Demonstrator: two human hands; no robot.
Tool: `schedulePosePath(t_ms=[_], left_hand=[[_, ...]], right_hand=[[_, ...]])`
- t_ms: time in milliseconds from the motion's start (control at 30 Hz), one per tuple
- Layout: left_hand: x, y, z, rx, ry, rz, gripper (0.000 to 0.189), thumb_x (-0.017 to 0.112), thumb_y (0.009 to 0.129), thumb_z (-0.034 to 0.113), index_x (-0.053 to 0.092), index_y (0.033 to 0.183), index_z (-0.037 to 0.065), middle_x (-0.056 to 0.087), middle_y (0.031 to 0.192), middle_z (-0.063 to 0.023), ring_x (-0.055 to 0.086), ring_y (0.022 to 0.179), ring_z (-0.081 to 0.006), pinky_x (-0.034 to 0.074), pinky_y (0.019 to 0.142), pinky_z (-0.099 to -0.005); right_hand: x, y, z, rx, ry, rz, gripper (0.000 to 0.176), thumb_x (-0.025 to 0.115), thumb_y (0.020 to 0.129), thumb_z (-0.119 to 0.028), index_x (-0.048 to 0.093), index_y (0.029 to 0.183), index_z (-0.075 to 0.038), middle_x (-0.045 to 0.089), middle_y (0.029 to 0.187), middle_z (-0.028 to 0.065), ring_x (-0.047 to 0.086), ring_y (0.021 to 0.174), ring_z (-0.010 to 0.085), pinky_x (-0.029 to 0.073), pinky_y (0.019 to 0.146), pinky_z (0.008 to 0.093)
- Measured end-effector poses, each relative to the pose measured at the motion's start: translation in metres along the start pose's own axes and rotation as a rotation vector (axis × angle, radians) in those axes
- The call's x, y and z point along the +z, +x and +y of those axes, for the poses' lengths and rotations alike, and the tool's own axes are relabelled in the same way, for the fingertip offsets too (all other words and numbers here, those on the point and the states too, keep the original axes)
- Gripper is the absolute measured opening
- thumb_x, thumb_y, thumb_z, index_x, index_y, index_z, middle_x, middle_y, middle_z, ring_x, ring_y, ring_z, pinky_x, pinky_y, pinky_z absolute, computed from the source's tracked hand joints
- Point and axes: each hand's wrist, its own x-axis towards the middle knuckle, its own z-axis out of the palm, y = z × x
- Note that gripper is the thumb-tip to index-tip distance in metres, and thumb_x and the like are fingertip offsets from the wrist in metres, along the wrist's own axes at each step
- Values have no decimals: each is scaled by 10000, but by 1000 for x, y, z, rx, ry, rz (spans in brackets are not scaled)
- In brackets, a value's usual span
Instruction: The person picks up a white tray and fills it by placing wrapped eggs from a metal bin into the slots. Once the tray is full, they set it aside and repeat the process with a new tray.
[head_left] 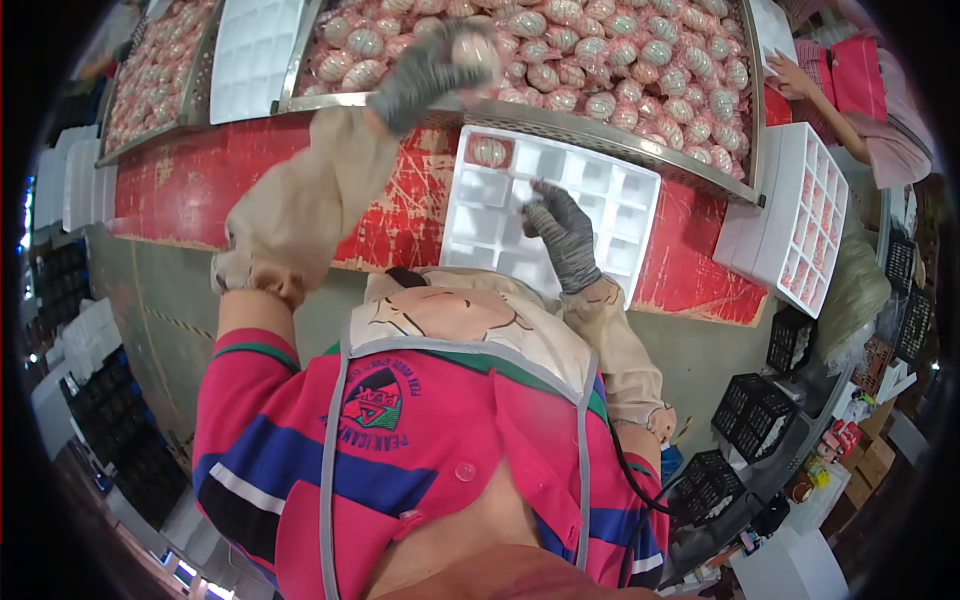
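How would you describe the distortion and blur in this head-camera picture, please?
Head view: heavy fisheye bends the metal bin rim and the red table, with black vignetting at the corners; the left hand is smeared by motion blur, while the right hand on the white tray is sharp; light is even, with no harsh glare.
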Motion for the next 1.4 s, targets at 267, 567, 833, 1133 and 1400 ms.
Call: schedulePosePath(t_ms=[267,567,833,1133,1400], left_hand=[[105,-81,-97,23,245,208,458,699,795,162,546,1212,52,621,947,-47,577,844,-130,476,770,-264],[89,-62,-118,44,593,192,473,680,758,75,532,1207,71,604,1021,-113,581,898,-190,472,819,-307],[78,-41,-118,55,1067,-54,421,680,732,269,609,1133,160,637,1024,-104,577,968,-290,438,853,-418],[95,-17,-134,-45,1287,-219,322,467,859,171,556,1155,79,601,1075,-185,597,947,-354,471,814,-465],[107,-6,-124,162,994,139,215,455,864,217,621,918,91,632,977,-155,620,890,-291,483,759,-466]], right_hand=[[-15,19,-11,70,215,144,619,658,836,-111,305,1339,-39,605,925,134,619,781,197,538,593,282],[-47,60,-14,-113,-1086,88,416,629,836,-324,551,1154,-66,638,741,126,623,660,246,497,628,354],[-31,79,-37,-57,-1696,-195,489,461,902,-371,433,1250,-29,665,802,109,649,680,275,468,552,449],[-44,112,14,96,-1780,-224,394,322,958,-286,472,1255,-75,645,992,182,636,839,345,498,737,435],[-34,107,-28,-105,-1478,-124,390,655,765,-359,624,1034,-79,637,992,174,615,914,324,491,772,424]])
